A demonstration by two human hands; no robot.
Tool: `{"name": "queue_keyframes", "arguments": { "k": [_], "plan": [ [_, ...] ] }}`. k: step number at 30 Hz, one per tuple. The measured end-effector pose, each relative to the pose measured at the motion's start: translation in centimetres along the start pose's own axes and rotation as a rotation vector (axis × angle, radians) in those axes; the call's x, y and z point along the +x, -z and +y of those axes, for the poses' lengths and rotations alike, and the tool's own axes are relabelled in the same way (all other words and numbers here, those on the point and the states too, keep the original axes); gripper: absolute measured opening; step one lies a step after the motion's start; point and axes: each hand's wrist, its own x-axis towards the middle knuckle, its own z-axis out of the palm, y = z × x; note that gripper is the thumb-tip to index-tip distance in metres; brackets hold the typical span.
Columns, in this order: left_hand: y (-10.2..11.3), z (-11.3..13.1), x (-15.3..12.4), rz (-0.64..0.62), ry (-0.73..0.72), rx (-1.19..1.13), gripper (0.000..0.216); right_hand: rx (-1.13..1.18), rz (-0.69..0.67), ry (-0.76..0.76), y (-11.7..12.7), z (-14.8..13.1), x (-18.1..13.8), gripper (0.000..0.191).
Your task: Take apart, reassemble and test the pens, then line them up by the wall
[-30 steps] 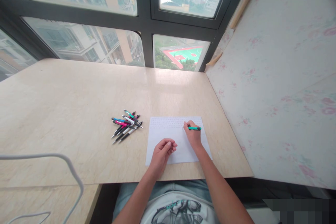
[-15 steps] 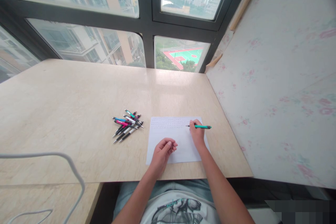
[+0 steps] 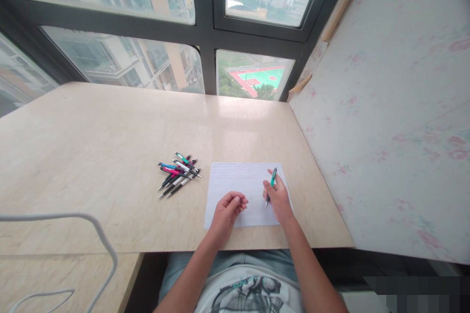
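1. At far left, a bent white tube (image 3: 105,242) loops across the near corner, in front of a pale, marble-patterned desk (image 3: 91,146) that runs up to a dark-framed window (image 3: 205,39).

2. A loose pile of retractable pens (image 3: 178,172) lies on the desk, left of centre. Pink, blue, teal, white and black barrels cross one another. The pile sits just beside the left edge of a sheet, without touching it.

3. A white sheet of paper (image 3: 238,181) lies flat near the front edge of the desk. Faint lines of writing run along its top, too small to read.

4. The left hand (image 3: 227,211) rests on the lower part of the sheet. Its fingers are curled into a loose fist and grip nothing visible.

5. The right hand (image 3: 281,199) sits over the right side of the sheet, its fingers closed around a teal pen (image 3: 272,181). The pen stands steeply, its teal end pointing away from the person and its dark tip pointing back toward them, low over the paper. Whether the tip touches the sheet cannot be told.

6. A wall with a faded pink floral print (image 3: 385,122) borders the desk on the right.

7. Through the lower pane, a green and red sports court (image 3: 262,77) shows far below.
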Motion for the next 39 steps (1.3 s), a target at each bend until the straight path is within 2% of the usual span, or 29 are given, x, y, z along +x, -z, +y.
{"name": "queue_keyframes", "arguments": {
  "k": [3,5,10,19,27,39],
  "plan": [
    [0.0,0.0,0.0,-0.007,-0.001,0.006,0.019,-0.091,0.046,0.010,0.0,0.7,-1.3,0.079],
    [0.1,0.0,0.0,-0.014,0.000,0.013,0.019,-0.125,0.079,0.025,-0.1,1.0,-1.7,0.082],
    [0.3,-0.2,0.2,-0.004,0.003,0.028,0.021,-0.126,0.133,0.084,-0.3,1.0,-2.0,0.079],
    [0.3,-0.3,0.1,-0.006,-0.009,0.038,0.020,-0.075,0.126,0.083,0.2,0.8,-2.4,0.062],
    [0.4,-0.3,0.0,-0.021,-0.017,0.028,0.016,-0.081,0.127,0.084,0.1,0.4,-2.6,0.073],
    [0.4,-0.4,0.0,-0.023,-0.023,0.039,0.020,-0.094,0.082,0.091,0.2,0.8,-2.0,0.072]
  ]
}}
